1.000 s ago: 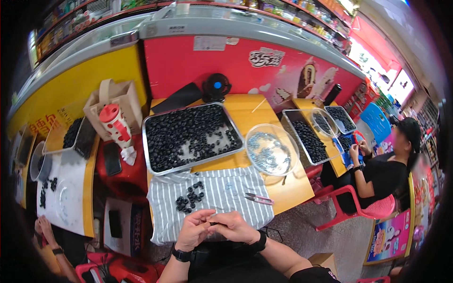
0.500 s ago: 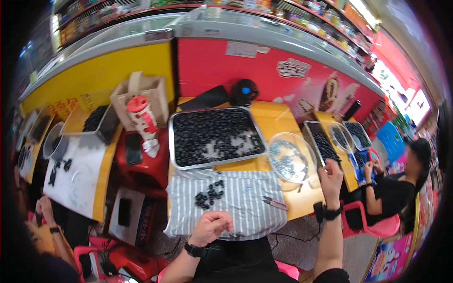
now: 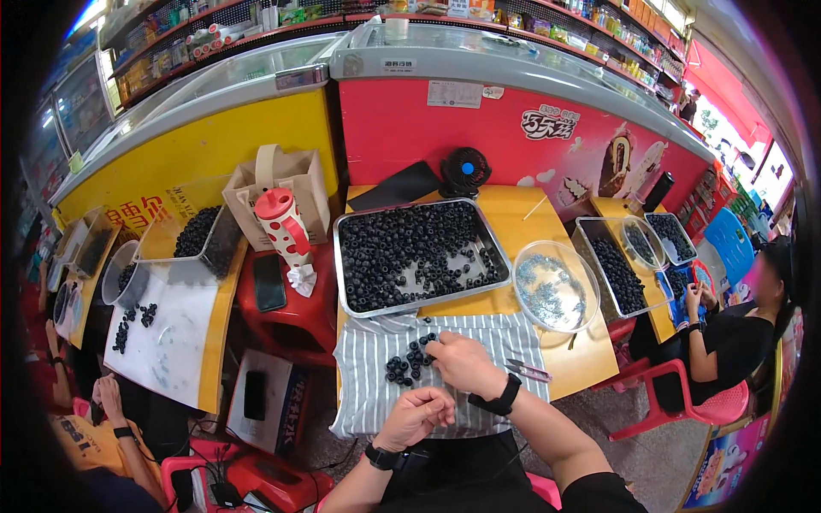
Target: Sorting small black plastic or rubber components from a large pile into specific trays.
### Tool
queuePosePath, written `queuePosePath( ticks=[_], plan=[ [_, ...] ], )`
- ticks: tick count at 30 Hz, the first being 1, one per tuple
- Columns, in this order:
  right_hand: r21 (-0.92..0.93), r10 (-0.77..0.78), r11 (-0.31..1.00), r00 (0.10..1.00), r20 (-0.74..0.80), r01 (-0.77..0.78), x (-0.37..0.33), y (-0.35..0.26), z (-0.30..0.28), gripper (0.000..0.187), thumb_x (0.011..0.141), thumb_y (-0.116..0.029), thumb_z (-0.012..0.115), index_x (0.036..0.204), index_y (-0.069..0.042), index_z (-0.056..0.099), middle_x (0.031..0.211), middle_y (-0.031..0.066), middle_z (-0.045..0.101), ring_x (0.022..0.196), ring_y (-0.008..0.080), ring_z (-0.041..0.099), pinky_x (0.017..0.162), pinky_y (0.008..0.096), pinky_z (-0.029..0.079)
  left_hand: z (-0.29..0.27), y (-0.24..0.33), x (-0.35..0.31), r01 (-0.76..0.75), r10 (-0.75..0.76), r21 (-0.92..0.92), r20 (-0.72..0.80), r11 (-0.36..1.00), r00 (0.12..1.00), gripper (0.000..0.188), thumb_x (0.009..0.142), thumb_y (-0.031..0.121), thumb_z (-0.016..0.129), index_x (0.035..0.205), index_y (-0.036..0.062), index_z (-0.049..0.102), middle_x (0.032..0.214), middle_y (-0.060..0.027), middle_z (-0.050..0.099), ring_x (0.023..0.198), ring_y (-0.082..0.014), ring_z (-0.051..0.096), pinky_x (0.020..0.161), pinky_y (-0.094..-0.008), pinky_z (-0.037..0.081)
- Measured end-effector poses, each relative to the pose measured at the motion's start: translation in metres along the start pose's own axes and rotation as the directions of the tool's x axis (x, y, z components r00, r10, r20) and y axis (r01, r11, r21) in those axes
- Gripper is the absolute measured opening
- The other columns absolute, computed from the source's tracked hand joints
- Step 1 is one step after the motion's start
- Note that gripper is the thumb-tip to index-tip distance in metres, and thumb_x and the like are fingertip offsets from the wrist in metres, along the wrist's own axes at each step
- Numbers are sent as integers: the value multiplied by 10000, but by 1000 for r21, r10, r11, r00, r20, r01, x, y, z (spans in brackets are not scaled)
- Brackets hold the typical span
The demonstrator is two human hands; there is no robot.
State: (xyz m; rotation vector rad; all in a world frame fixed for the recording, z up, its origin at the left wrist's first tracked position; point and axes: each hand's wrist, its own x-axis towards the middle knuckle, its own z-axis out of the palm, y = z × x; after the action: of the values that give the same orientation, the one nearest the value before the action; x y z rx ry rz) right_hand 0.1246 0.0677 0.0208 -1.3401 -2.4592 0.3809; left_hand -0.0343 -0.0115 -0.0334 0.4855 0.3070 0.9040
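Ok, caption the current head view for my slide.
Right hand at a small pile of black pieces on a striped cloth, left hand loosely curled nearby, filled metal tray beyond.

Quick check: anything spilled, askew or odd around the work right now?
I see no damage. Slightly odd: the striped cloth is rumpled near the metal tray, and a small black piece lies apart from the loose pile by the right hand.
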Motion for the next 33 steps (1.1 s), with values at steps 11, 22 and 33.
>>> queuePosePath(
  ticks=[11,22,33],
  plan=[
    [401,91,916,975,-204,-1,-74,-38,-30,166,719,-60,727,828,-28,605,754,117,572,644,292,607,560,365,471,8,-9,6,-131,143,107,-115,986,983,198,865,-42,629,1061,-26,606,1030,-127,643,874,-193,652,769,-306,549],
    [416,441,858,846,-299,-300,-98,14,-18,85,738,-29,698,806,-18,648,741,138,582,662,307,599,584,379,464,-3,-8,5,-100,102,23,-94,995,990,211,907,61,623,1085,-52,614,920,-120,654,801,-186,628,705,-281,513],
    [329,279,927,915,-292,-178,-97,-10,6,69,780,-15,644,797,-32,579,809,138,550,713,343,584,608,404,472,0,-6,3,-78,77,-1,-87,997,993,237,914,40,601,1128,-61,592,981,-130,643,850,-196,618,738,-289,502]
  ],
)
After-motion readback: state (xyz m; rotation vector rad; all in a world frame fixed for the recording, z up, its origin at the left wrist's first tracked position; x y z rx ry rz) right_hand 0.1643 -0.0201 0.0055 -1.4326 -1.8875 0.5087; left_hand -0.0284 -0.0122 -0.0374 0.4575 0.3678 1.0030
